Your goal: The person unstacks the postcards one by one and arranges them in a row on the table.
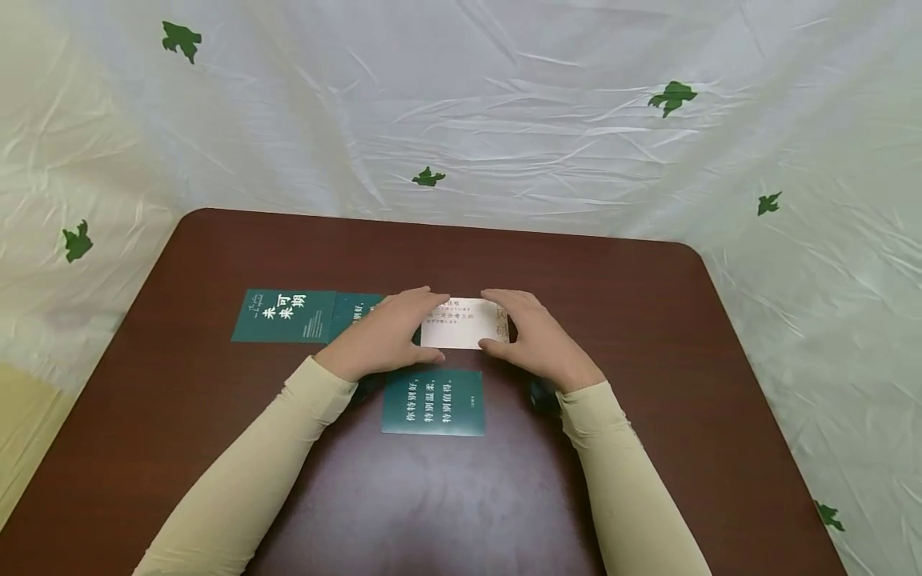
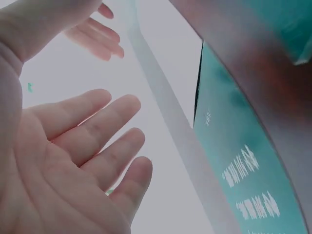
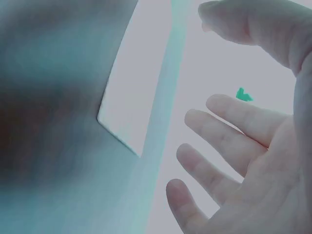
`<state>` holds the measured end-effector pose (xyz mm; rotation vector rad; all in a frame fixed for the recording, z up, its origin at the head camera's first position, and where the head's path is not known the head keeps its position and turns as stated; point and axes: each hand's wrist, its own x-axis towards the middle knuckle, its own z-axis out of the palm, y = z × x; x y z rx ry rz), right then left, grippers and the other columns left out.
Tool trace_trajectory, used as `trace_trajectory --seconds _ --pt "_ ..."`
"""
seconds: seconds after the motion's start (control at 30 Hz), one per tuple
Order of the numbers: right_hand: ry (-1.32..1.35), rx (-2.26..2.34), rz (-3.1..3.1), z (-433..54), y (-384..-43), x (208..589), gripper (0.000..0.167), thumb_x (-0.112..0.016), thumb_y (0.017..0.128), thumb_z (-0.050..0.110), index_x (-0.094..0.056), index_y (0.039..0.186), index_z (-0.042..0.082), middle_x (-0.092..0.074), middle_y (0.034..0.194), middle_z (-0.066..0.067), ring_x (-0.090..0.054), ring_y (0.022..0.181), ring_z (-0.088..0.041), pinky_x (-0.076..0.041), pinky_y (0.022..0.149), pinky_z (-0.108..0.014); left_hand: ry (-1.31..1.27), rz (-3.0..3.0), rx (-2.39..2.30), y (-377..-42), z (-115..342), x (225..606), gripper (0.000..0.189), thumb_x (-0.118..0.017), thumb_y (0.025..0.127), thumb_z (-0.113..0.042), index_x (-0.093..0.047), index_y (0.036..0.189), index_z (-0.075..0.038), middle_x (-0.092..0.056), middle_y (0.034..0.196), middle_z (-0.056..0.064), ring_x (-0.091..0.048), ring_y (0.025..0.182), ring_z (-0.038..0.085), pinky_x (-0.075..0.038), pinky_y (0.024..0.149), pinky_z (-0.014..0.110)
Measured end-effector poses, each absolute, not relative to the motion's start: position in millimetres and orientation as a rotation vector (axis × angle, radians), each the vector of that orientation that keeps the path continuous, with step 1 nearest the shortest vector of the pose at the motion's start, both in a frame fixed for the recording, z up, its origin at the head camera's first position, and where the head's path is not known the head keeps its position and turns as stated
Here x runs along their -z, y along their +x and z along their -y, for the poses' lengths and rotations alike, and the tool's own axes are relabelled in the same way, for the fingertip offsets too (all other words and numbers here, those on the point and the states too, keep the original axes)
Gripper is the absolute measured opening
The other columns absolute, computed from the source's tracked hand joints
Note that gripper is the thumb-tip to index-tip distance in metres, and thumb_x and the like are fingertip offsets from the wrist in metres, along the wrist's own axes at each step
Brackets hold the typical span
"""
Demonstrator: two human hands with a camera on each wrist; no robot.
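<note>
Three green cards [image 1: 433, 402], one part-hidden, lie near the white card [image 1: 455, 326].

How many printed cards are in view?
4: the leftmost green card; a second green card beside it, partly behind the left hand; a white card between left and right hand; and the nearest green card. The hands may hide others.

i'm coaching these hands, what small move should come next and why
Probably draw the left hand and right hand back from the white rectangular printed card: both look open around it, not gripping, and it lies roughly in line with the dark-green rectangular printed card at far left.
</note>
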<state>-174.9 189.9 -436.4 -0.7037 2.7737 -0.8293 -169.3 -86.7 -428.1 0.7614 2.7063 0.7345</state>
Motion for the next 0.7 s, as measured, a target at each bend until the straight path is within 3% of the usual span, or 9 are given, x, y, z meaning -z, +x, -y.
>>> trace_trajectory --seconds 0.17,0.33,0.7 --pt "-0.788 0.736 -2.782 -181 -143 437 0.079 -0.085 0.093 0.037 -0.052 0.159 0.011 -0.056 0.161 -0.009 -0.045 0.154 -0.033 -0.038 0.128 -0.055 0.804 -2.728 -0.715 -131 104 427 0.092 -0.089 0.090 -0.044 -0.046 0.164 -0.011 -0.054 0.163 0.009 -0.049 0.153 0.032 -0.038 0.129 0.054" --pt "-0.954 0.603 -2.786 -168 -112 439 0.084 -0.087 0.090 0.047 -0.053 0.159 0.013 -0.055 0.161 -0.007 -0.049 0.152 -0.029 -0.040 0.126 -0.057 0.834 -2.731 -0.686 -103 115 433 0.095 -0.091 0.086 -0.046 -0.047 0.163 -0.009 -0.054 0.162 0.009 -0.050 0.151 0.032 -0.042 0.126 0.054" --pt "-1.056 0.512 -2.692 -149 -91 445 0.087 -0.091 0.086 0.047 -0.055 0.158 0.015 -0.054 0.162 -0.004 -0.049 0.151 -0.025 -0.039 0.127 -0.051 0.817 -2.715 -0.735 -82 125 452 0.101 -0.096 0.082 -0.040 -0.047 0.163 -0.007 -0.051 0.164 0.010 -0.050 0.150 0.031 -0.042 0.125 0.058"
